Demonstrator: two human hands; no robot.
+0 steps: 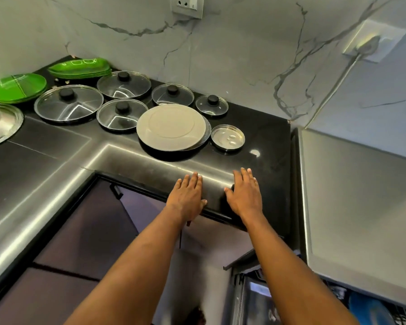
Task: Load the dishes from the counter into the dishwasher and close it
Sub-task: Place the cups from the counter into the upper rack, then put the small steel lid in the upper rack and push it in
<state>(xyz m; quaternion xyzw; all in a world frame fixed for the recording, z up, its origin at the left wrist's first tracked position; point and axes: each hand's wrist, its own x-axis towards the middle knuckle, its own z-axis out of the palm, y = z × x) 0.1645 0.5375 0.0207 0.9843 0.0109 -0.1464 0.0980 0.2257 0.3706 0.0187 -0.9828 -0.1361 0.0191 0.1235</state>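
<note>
Two bare hands lie flat on the front edge of the glossy black stone counter (265, 139), palms down. The left hand (188, 198) rests with its fingers (193, 181) straight and close together, thumb hooked over the lip, grasping nothing. The right hand (245, 195), just beside it, is likewise released, fingers extended across the counter top.

Well behind the hands sit the dishes. A pale round plate (171, 126) lies on a steel plate (206, 137) whose rim peeks out at its right, with a small round steel dish (227, 137) just beside them. Five round glass lids with black knobs (123, 84) are spread behind and to the left, from the largest glass lid (68, 105) to the smallest glass lid (212, 104) near the marbled wall. Farther left stand a stack of round green plates (17, 87), a stack of leaf-shaped green plates (80, 68) in the corner, and part of a large steel platter (0, 123) at the frame's edge.

At lower right, under a brushed grey appliance top (361, 207), a dark dishwasher rack (338, 293) shows, with a blue item (366, 306) inside.
</note>
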